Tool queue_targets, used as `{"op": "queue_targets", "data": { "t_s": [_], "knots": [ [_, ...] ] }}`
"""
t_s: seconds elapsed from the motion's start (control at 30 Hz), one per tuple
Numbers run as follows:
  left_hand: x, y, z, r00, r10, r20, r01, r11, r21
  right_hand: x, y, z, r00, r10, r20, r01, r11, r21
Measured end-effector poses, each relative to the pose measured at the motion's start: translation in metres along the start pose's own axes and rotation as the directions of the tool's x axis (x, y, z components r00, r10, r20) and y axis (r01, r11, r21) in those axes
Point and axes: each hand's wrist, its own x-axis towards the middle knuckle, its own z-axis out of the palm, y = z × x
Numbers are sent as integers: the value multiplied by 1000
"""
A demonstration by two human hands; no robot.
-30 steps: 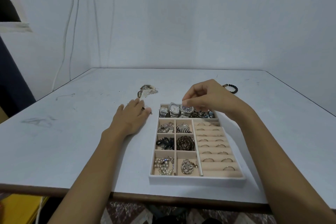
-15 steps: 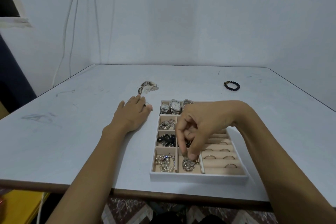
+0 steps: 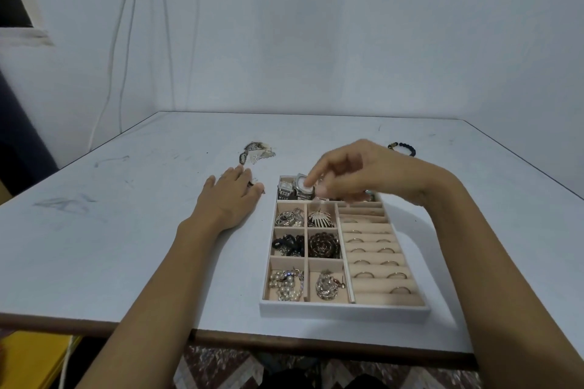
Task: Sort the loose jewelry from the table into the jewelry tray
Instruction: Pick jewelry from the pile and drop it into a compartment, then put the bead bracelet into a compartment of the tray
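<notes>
The white jewelry tray [image 3: 344, 310] lies near the table's front edge, with beige compartments holding watches [image 3: 298, 190], chains, pearls and rows of rings [image 3: 376, 262]. My right hand [image 3: 357, 172] hovers over the tray's far row, fingers loosely curled and apart, index tip near a watch face; I see nothing in it. My left hand [image 3: 232, 199] rests flat, palm down, on the table just left of the tray's far corner. A small dark item [image 3: 254, 184] peeks out at its fingertips. Loose silver pieces [image 3: 257, 153] lie beyond my left hand. A black bead bracelet [image 3: 404, 148] lies behind my right hand.
The pale table [image 3: 110, 230] butts against a white wall at the back, with cables hanging down the wall at left. Its dark front edge runs just below the tray. A yellow object [image 3: 28, 360] sits below the table at lower left.
My right hand dipped to the tray's near compartment half a second ago, then rose back over the watch row. My left hand has stayed in place.
</notes>
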Motion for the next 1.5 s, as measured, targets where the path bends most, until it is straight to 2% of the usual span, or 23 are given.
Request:
{"op": "queue_targets", "data": {
  "t_s": [0.07, 0.13, 0.2, 0.3, 0.5, 0.73, 0.97, 1.2, 1.27, 1.3, 1.37, 1.4, 1.43, 1.5],
  "knots": [
    [0, 1, 0, 999, 31, -35, -33, 998, -49, 7, 14, -5, 965, 37, -258, -25, 999, 48],
    [1, 2, 0, 988, 129, -83, -138, 985, -102, 17, 31, -8, 876, 80, -476, -102, 995, -20],
    [2, 4, 0, 970, 227, -85, -239, 956, -169, 23, 46, -12, 822, 147, -551, -230, 969, -85],
    [5, 6, 1, 956, 289, -37, -288, 916, -278, 29, 61, -13, 837, 279, -471, -337, 940, -43],
    [7, 10, 1, 966, 249, -75, -260, 910, -323, 43, 68, -5, 864, 219, -453, -359, 899, -251],
    [18, 11, 6, 970, 231, -70, -237, 967, -96, 54, 69, 0, 895, 173, -412, -322, 889, -326],
    [42, 9, 7, 985, 170, -9, -171, 985, -34, 61, 76, 0, 880, 186, -436, -280, 946, -161],
    [66, 4, 7, 982, 171, -78, -167, 985, 53, 68, 89, -27, 855, 269, -443, -284, 958, 33],
    [69, 3, 7, 985, 160, -62, -157, 986, 55, 69, 101, -40, 790, 215, -574, -297, 954, -51],
    [71, 4, 8, 984, 160, -74, -158, 987, 38, 69, 110, -47, 714, 190, -674, -370, 919, -134],
    [72, 3, 9, 976, 168, -139, -168, 986, 14, 67, 129, -58, 527, 185, -830, -618, 754, -224],
    [72, 3, 9, 970, 166, -179, -167, 986, 10, 64, 139, -60, 464, 213, -860, -715, 664, -221],
    [72, 3, 10, 964, 161, -212, -162, 987, 9, 61, 148, -61, 429, 261, -865, -775, 599, -203],
    [71, 3, 11, 956, 153, -250, -154, 988, 13, 56, 160, -62, 413, 358, -838, -822, 542, -173]
  ]
}}
